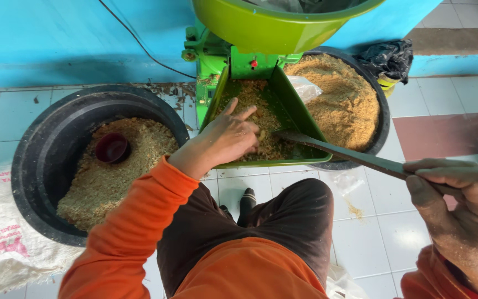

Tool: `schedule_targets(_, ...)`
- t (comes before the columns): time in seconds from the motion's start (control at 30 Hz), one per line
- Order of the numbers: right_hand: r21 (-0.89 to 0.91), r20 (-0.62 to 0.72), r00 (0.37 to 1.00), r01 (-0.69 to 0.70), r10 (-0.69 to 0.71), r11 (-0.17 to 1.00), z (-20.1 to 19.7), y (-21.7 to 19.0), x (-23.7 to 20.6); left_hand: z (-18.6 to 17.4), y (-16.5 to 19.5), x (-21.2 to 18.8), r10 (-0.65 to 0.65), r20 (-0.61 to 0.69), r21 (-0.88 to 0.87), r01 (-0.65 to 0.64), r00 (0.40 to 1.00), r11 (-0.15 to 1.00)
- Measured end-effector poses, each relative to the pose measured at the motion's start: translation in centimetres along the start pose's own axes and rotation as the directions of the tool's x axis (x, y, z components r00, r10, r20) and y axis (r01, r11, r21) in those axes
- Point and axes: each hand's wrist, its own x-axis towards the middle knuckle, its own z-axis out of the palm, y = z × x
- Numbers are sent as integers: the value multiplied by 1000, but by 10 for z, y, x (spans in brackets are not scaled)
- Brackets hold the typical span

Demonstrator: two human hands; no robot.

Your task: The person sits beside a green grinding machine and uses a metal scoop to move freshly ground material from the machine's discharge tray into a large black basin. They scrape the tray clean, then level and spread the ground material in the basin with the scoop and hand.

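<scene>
Chute tray (300, 119): green painted metal, smooth, semi-gloss, dusted with meal. Hopper (261, 25) above it: glossy yellow-green, smooth. Meal in tray (258, 113): coarse, dry, matt, crumbly tan. Blade (338, 152): dull grey metal, smeared, matt. Left tub (45, 160) and far right tub (382, 105): black, matt, looks like rubber or plastic, scuffed. Scoop (112, 148): dark red plastic, smooth. Sack (6, 243): white woven plastic, rough. Sleeve (134, 227): orange knit cloth, matt. Floor (405, 232): white glazed tile, slight sheen, gritty.
</scene>
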Motion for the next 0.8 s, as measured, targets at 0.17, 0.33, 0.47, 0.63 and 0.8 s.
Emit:
schedule_targets(0.17, 126, -98, 995, 31, -18, 992, 18, 1, -8, 13, -1, -16, -168, -334, -107, 139, 927, 984)
schedule_targets(0.33, 145, -183, 983, 50, -23, 988, 65, 4, -12, 21, 2, -33, -279, -495, -268, 160, 823, 950)
schedule_targets(0.47, 345, -172, 984, 22, 40, 938, 99, 39, -4, 6, 8, -38, -347, -504, -331, 194, 791, 923)
schedule_targets(0.63, 314, -72, 976, -173, 205, 933, 98, 131, -22, -6, -7, -48, -285, -820, -307, 39, 497, 951)
schedule_targets(0.8, 146, 75, 961, -275, 266, 950, 97, 250, 14, -51, -145, -54, -355, -925, -313, 258, 136, 914)
